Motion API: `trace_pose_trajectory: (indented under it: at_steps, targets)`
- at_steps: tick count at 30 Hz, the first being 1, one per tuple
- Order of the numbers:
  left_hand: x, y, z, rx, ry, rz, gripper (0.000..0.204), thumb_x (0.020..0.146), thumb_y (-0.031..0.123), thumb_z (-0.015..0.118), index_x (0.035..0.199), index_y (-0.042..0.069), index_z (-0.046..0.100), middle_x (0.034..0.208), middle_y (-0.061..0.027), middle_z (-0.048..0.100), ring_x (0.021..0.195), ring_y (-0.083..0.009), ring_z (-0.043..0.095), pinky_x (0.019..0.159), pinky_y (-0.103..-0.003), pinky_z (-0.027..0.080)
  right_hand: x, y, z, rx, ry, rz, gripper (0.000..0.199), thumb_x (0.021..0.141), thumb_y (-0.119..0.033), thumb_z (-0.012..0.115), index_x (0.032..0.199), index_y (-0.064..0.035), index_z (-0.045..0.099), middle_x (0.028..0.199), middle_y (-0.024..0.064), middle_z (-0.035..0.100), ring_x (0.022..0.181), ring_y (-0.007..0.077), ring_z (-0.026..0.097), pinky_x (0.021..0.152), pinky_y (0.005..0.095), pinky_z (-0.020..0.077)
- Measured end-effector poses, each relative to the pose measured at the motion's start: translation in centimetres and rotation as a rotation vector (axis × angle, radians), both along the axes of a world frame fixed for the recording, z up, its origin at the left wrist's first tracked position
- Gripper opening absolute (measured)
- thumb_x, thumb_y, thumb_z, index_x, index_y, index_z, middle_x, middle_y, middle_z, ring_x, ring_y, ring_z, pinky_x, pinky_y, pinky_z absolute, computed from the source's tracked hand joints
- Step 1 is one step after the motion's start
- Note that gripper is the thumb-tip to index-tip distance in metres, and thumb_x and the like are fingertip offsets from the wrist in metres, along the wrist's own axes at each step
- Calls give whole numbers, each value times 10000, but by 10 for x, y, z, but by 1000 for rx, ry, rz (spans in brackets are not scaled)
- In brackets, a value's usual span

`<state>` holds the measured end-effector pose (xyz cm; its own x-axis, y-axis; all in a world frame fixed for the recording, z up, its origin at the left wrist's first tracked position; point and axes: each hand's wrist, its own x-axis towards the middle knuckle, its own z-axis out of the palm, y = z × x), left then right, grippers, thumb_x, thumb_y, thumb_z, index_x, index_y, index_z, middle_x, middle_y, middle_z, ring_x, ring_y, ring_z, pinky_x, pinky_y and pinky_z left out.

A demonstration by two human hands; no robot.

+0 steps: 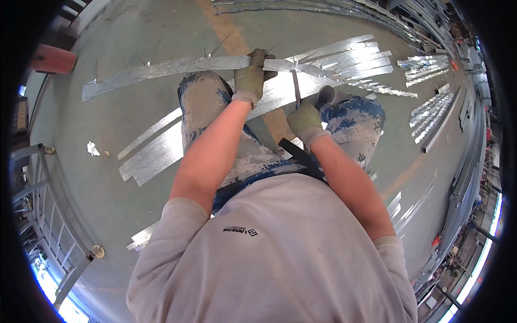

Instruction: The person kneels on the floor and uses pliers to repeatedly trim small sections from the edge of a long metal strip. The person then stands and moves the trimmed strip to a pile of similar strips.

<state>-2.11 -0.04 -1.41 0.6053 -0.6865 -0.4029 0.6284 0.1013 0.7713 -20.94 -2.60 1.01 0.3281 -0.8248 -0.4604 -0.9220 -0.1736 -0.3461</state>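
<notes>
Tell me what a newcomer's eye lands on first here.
Probably the long shiny galvanised metal strip across the green floor, gripped mid-length by the gloved left hand. The gloved right hand holds a thin dark tool against it. Fanned piles of cut silver strips lie at upper right.

Small dark chest logo (240,231) — grey shirt (280,258)

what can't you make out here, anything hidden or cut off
- Left hand: glove covers the fingers gripping the metal strip; head view does not show the palm side.
- Tool in the right hand: thin and dark, too small to tell its kind; the lower end is hidden in the glove.
- Strip under the knees: the legs hide its middle.
- Racks at the rim: bent, blurred.
</notes>
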Motion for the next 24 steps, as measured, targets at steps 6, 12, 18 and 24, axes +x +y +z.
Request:
trace_pose_trajectory:
  at_steps: [6, 12, 18, 24]
  targets:
    - [-3, -11, -23, 12, 48, 74, 301, 1041, 282, 722, 1132, -5, 707, 1103, -140, 798, 948, -252, 806, 789, -360, 702, -4, -14, 9, -100, 198, 304, 720, 1016, -119, 599, 1692, -57, 360, 1344, 299, 739, 1265, 451, 733, 1040, 509, 610]
    - [6, -15, -18, -38, 73, 49, 351, 1081, 288, 701, 1265, -11, 688, 1139, -159, 792, 941, -262, 794, 731, -362, 710, 11, -20, 19, -70, 196, 154, 528, 999, -175, 617, 1471, 60, 602, 1368, 336, 723, 1277, 474, 726, 1084, 505, 586]
    - [7, 14, -11, -104, 4, -41, 503, 1049, 306, 791, 1453, 71, 605, 1330, -188, 758, 1164, -338, 775, 982, -429, 675, -5, -7, 51, -66, 152, 81, 443, 1017, -214, 640, 1351, 75, 674, 1328, 333, 741, 1275, 450, 732, 1080, 503, 587]
    - [41, 37, -53, -302, 25, 54, 496, 1155, 409, 592, 1535, 95, 544, 1583, -263, 561, 1452, -452, 562, 1209, -587, 521, -22, -25, -4, -85, -8, 214, 391, 991, -206, 612, 1237, 61, 758, 1233, 321, 780, 1212, 456, 762, 1060, 488, 596]
